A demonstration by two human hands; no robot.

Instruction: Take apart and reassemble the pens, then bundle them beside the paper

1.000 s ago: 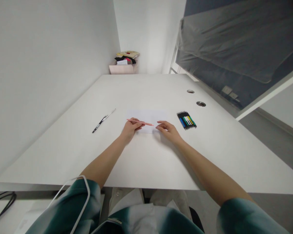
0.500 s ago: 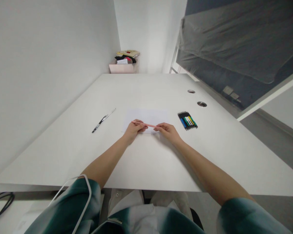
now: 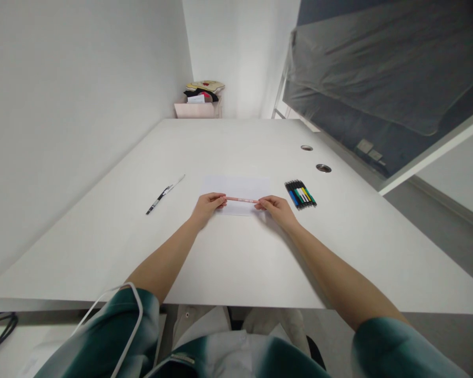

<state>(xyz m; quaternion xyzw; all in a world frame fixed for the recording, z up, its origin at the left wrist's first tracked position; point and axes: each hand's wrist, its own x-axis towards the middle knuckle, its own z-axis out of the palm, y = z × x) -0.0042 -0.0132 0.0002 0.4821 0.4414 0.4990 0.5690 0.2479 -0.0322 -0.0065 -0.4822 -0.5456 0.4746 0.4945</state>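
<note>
A slim pink pen-like stick point(image 3: 241, 199) with small pale print stretches level between my two hands. My left hand point(image 3: 208, 209) pinches one end of it, and my right hand point(image 3: 276, 210) pinches the other. Both hands are closed, and their fingertips cover the stick's ends, so I cannot tell whether it is a pen or a pencil. Beneath the stick, a white sheet of paper point(image 3: 236, 185) lies flat on the white table point(image 3: 236, 257).
A black-and-white pen point(image 3: 160, 199) lies at a slant left of the paper. To the right is a row of several markers point(image 3: 300, 195) with coloured labels. Two round metal-rimmed holes point(image 3: 324, 168) sit near the table's right edge. A pink box point(image 3: 195, 110) holding items stands beyond the far edge.
My left hand has slid left to the stick's end, baring its middle and print. The stick now lies more level. My right hand still grips its right end.
</note>
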